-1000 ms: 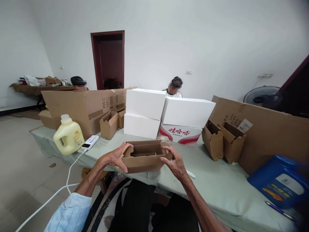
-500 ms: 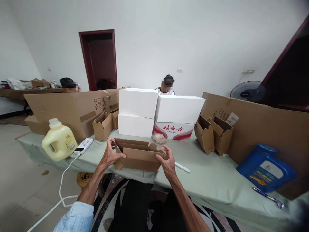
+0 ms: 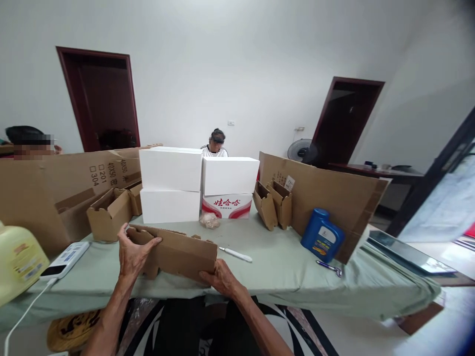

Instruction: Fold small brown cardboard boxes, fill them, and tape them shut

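I hold a small brown cardboard box (image 3: 178, 253) over the near edge of the green-covered table (image 3: 282, 267), tilted so its side faces me. My left hand (image 3: 132, 251) grips its left end, thumb on the front and fingers curled behind. Under its lower right corner my right hand (image 3: 221, 278) cups the box, fingers wrapped beneath. Both hands are closed on it.
White boxes (image 3: 170, 169) and a red-printed carton (image 3: 226, 205) stand behind. Folded brown boxes sit at left (image 3: 108, 215) and right (image 3: 273, 203). A blue bottle (image 3: 322, 235), white pen (image 3: 236, 254), metal tool (image 3: 328, 267), yellow jug (image 3: 17, 262) and power bank (image 3: 64, 259) lie around. Two people sit behind cardboard sheets.
My view has swung to the right. The box has tipped from open-side-up onto its side, and my right hand slid from its right end to beneath its lower corner.
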Motion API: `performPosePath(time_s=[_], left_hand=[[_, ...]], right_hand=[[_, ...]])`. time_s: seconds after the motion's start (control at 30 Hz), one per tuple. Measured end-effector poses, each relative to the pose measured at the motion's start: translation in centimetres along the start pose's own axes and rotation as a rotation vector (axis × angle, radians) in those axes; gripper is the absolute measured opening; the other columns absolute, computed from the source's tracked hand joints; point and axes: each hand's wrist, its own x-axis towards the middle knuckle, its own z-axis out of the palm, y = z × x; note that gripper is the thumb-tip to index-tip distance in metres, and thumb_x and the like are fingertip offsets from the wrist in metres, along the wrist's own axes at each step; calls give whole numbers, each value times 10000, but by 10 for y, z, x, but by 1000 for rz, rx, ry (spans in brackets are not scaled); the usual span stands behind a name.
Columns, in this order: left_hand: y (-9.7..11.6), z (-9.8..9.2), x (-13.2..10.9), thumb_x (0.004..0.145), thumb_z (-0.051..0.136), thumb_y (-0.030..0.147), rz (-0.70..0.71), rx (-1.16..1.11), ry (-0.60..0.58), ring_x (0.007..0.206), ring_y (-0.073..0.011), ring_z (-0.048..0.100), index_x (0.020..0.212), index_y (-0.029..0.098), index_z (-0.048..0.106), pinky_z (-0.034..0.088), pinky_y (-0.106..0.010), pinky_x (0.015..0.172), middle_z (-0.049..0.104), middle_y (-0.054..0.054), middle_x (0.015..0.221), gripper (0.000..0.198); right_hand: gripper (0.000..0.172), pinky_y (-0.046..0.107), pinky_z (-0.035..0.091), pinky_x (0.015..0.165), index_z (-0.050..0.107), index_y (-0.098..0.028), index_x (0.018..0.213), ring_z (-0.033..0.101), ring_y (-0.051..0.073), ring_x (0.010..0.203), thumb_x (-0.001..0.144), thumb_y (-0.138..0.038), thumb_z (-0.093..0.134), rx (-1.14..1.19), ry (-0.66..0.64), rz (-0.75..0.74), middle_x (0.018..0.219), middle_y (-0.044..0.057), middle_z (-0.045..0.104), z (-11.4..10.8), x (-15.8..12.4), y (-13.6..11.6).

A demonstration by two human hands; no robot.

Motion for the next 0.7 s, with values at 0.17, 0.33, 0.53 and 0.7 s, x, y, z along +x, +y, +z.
performPosePath(time_s=[0.17, 0.33, 0.53, 0.7], left_hand=[[4, 4, -9, 641, 839, 712, -21, -25, -74, 1336, -405, 557, 1607, 213, 277, 553, -607, 1044, 483, -188, 1477, 1224], [-18, 19, -45, 749, 640, 791, -5, 94, -217, 1163, -394, 649, 1357, 149, 579, 613, -568, 879, 594, -191, 1330, 887], [-49, 48, -89, 843, 598, 637, 141, 150, -444, 1048, -362, 693, 979, 247, 731, 608, -476, 783, 735, -111, 1033, 434], [-61, 61, -97, 876, 569, 562, 210, 204, -496, 981, -344, 716, 909, 262, 748, 600, -494, 871, 746, -86, 947, 350]], right_hand=[[362, 220, 410, 532, 595, -195, 609, 483, 140, 610, 850, -444, 701, -25, 52, -9, 580, -30, 544, -12, -17, -4], [410, 308, 527, 646, 716, -202, 790, 613, 221, 740, 905, -583, 621, -54, 413, -16, 798, 65, 725, -85, -20, -7], [539, 342, 443, 646, 627, -197, 583, 581, 225, 643, 919, -614, 569, -653, 824, 103, 672, 140, 695, -240, -9, -15], [286, 318, 303, 622, 755, -155, 827, 605, 226, 696, 933, -362, 587, -1052, 899, 298, 803, 157, 738, -330, 15, -18]])
